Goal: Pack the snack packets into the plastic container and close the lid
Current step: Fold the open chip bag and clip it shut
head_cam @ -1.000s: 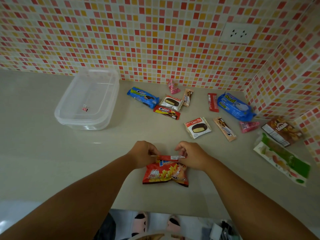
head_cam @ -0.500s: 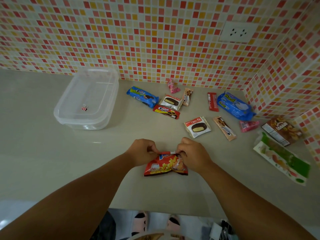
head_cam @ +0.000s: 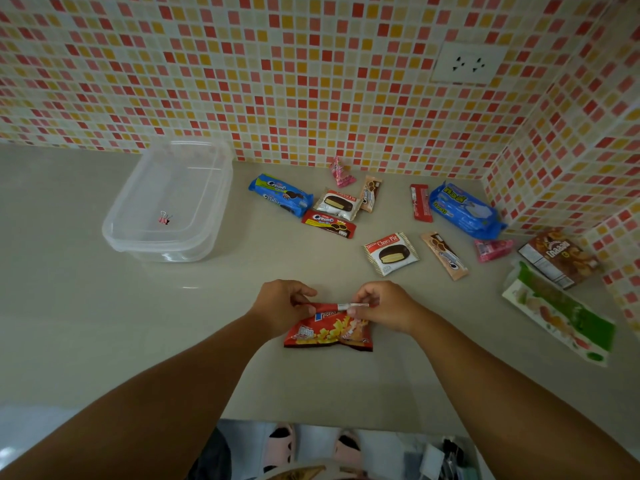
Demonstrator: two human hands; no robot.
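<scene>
A red and yellow chip packet point(head_cam: 329, 332) lies on the counter in front of me. My left hand point(head_cam: 282, 304) pinches the left end of its folded top edge, and my right hand point(head_cam: 382, 306) pinches the right end. The clear plastic container point(head_cam: 119, 223) sits open at the back left with a small pink binder clip point(head_cam: 165, 217) inside. Several snack packets lie scattered behind my hands: a blue cookie pack point(head_cam: 280, 194), two Choco Pie packets point(head_cam: 391, 253), a red cookie pack point(head_cam: 329, 224) and a large blue pack point(head_cam: 464, 211).
A brown snack bag point(head_cam: 557, 258) and a green and white packet point(head_cam: 561, 317) lie at the right by the tiled corner wall. The counter's front edge runs just below my forearms. A wall socket point(head_cam: 467, 64) sits high on the back wall.
The packet's top has been folded down and the packet looks shorter. Both hands shifted slightly away from me and now hold the folded edge stretched between them.
</scene>
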